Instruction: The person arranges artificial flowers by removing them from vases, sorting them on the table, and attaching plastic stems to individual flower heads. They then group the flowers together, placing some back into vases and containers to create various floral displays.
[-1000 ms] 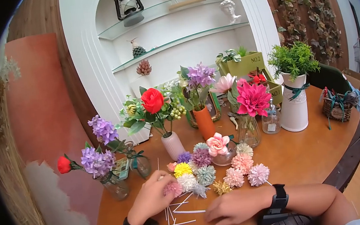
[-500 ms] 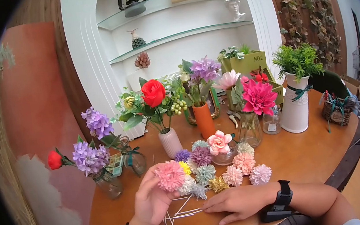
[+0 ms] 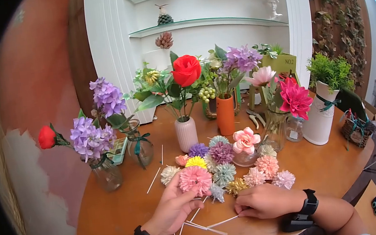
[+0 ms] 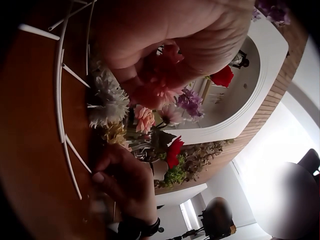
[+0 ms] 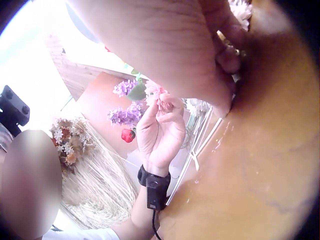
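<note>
My left hand (image 3: 174, 208) holds a pink artificial flower head (image 3: 195, 180) between thumb and fingers, its petals facing up, above the front of the flower heads. Lower right, my right hand (image 3: 268, 200) pinches the end of a thin white stick (image 3: 224, 220) lying on the table. In the right wrist view the thumb and fingertips are right at that stick end. Several more white sticks (image 4: 59, 95) lie crossed between the hands. Beyond them sits a cluster of flower heads, among them a yellow one (image 3: 196, 162), a grey-blue one (image 3: 224, 174) and a golden one (image 3: 236, 186).
Behind the cluster stand a pink ribbed vase (image 3: 187, 135), an orange vase (image 3: 225, 115) and a white vase (image 3: 317, 123). Glass vases (image 3: 107, 174) with purple flowers stand at left. Pliers (image 3: 256, 118) lie at the back. Two sticks (image 3: 154, 180) lie left of the cluster.
My left hand has lifted the pink flower head off the table and turned it face up. The right hand's fingers have closed on a stick end. The head view has swung left.
</note>
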Tool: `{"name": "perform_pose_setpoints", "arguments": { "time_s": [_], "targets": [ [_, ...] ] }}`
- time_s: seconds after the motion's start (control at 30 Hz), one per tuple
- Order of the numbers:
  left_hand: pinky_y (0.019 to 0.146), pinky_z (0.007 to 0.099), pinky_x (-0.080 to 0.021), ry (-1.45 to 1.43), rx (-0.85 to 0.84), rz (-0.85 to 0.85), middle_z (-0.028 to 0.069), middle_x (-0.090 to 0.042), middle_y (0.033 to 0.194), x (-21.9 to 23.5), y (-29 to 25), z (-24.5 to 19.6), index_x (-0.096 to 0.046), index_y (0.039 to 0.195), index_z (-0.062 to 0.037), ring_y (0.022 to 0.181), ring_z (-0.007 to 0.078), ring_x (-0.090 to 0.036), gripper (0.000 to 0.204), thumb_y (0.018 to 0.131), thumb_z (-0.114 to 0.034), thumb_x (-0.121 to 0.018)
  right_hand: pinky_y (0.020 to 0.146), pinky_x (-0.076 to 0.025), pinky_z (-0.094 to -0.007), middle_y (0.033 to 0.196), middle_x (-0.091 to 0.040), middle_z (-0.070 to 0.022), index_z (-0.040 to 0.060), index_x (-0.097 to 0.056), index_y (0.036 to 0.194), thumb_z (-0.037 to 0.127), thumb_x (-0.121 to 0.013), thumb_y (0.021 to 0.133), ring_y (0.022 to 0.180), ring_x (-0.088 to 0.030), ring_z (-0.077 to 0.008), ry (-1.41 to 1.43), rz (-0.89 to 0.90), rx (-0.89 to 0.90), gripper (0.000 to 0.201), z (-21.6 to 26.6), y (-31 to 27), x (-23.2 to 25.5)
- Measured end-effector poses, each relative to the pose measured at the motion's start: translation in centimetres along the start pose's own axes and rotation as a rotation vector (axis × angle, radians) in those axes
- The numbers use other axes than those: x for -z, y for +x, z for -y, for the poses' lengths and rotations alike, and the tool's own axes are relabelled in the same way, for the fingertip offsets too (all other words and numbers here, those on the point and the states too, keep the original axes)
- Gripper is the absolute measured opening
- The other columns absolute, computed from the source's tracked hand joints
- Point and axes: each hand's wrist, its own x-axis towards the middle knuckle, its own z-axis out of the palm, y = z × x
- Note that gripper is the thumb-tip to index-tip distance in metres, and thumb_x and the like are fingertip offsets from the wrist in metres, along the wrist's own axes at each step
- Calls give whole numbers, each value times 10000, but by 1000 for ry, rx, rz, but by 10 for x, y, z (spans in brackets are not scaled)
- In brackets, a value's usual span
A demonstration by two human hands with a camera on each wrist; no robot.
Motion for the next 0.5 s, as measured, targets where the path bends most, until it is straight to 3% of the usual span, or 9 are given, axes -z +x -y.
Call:
{"name": "perform_pose_setpoints", "arguments": {
  "time_s": [0.1, 0.3, 0.4, 0.47, 0.5],
  "targets": [
    [746, 303, -553, 37, 5, 5, 133, -524, 1303, -5, 0, -1, -347, 1371, -74, 1039, 223, -614, 460, 952, -64, -536, 658, -495, -411, 832, -592, -101, 65, -571, 901, 146, -594, 870, 784, -619, -319, -76, -7, -36, 89, 5, -1, 0],
    [773, 309, -559, 71, 22, -6, 123, -531, 1287, -7, 0, 3, -337, 1375, -68, 1088, 233, -608, 468, 955, -75, -543, 610, -490, -418, 813, -599, -101, 63, -549, 889, 152, -568, 889, 745, -625, -317, -105, -81, -30, 91, 4, -2, -2],
    [787, 310, -563, 101, 10, -30, 110, -541, 1263, -8, 0, 5, -344, 1364, -68, 1086, 222, -609, 464, 949, -64, -553, 606, -499, -401, 810, -625, -110, 62, -559, 939, 149, -570, 903, 732, -634, -313, -36, -66, -59, 94, 4, -1, 1],
    [795, 311, -565, 113, -2, -48, 105, -545, 1253, -8, 0, 5, -348, 1358, -67, 1082, 215, -610, 462, 946, -56, -558, 633, -509, -358, 800, -640, -111, 53, -588, 1009, 122, -569, 915, 713, -646, -262, 266, -173, -23, 118, 9, 1, 5],
    [813, 310, -553, 117, -14, -70, 80, -547, 1250, -7, 0, 6, -373, 1340, -74, 1087, 187, -600, 435, 946, -53, -558, 633, -509, -358, 800, -640, -111, 53, -588, 1009, 122, -569, 915, 713, -646, -262, 269, -176, -22, 118, 12, 1, 7]
  ]
}}
